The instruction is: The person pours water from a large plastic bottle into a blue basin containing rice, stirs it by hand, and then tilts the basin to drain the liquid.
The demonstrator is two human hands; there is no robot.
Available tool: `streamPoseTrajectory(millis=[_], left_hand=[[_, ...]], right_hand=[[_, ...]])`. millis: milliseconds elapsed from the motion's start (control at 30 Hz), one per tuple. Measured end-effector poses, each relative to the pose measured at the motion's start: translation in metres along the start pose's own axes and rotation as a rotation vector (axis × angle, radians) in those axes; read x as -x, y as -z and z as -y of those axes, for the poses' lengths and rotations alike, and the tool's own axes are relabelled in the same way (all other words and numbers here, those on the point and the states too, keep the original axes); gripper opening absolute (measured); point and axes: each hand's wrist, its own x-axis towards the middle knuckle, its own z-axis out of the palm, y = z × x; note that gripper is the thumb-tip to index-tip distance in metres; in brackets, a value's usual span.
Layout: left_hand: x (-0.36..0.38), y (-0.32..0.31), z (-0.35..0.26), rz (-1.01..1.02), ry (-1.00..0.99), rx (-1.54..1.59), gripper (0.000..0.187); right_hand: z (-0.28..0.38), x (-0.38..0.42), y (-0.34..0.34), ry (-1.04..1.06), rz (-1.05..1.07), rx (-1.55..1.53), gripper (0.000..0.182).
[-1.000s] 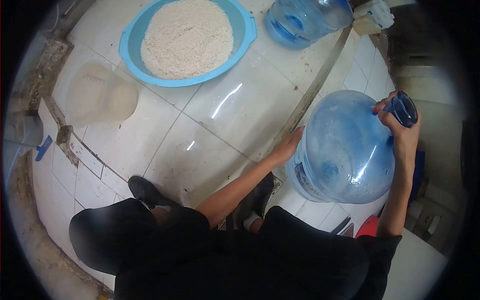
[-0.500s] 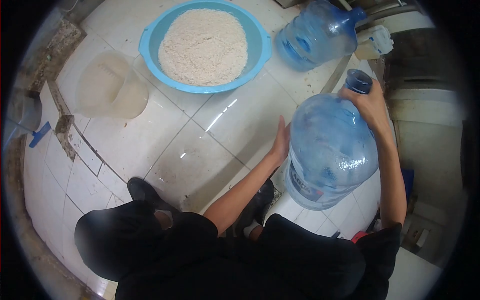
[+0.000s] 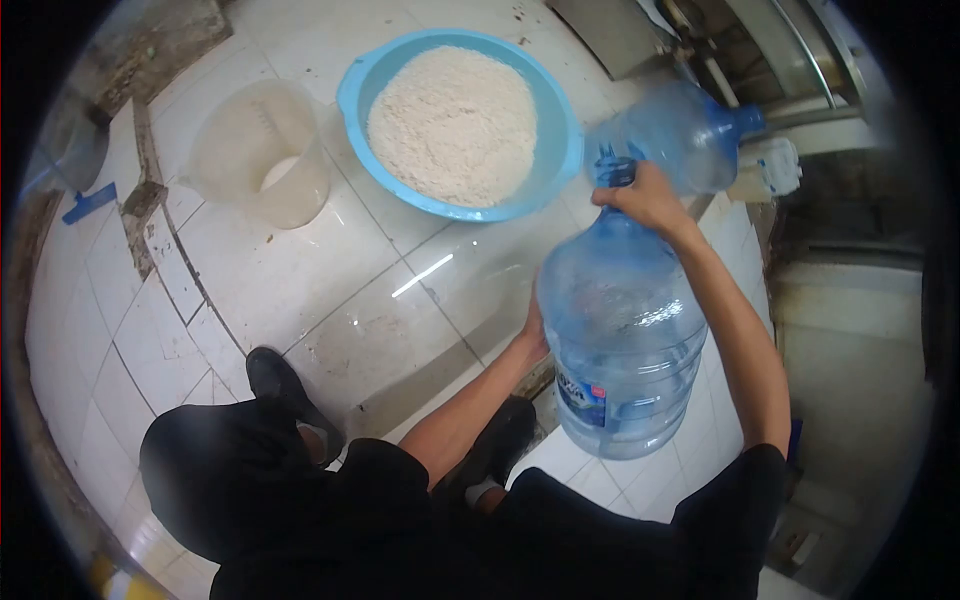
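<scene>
Blue, see-through plastic forms the large bottle (image 3: 625,320), on the wearer's side of the basin (image 3: 575,165) and to its right. The right hand's (image 3: 645,198) fingers are closed round its neck, the body below them. The left hand (image 3: 537,325) lies against its left side, fingers partly hidden, their closure unclear. Right of the basin lies another bottle (image 3: 680,135); left, a pitcher (image 3: 255,150).

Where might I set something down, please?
White tiles look bare between the round blue plastic basin, the cloudy plastic jug and the left black shoe. Right of the basin, the held blue plastic bottle and another crowd the floor.
</scene>
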Motion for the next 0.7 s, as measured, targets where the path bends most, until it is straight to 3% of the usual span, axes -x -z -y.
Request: streamPoseTrajectory(millis=[133,200,433,500,700], left_hand=[[-0.001,0.013,-0.006,-0.004,-0.031,0.119,0.084],[0.006,0.016,-0.006,-0.050,0.004,0.279,0.061],[0.001,0.035,-0.003,-0.056,0.027,0.303,0.063],[-0.004,0.039,0.001,-0.104,0.046,0.349,0.085],[-0.007,0.032,-0.002,-0.031,-0.006,0.365,0.082]], right_hand=[[0.017,-0.024,-0.019,-0.004,0.141,0.029,0.045],[0.027,-0.033,-0.025,0.018,0.179,0.058,0.047],[0.025,-0.058,-0.049,0.017,0.299,0.088,0.056],[0.023,-0.062,-0.054,0.030,0.280,0.102,0.054],[0.024,-0.066,-0.056,0.022,0.293,0.096,0.048]])
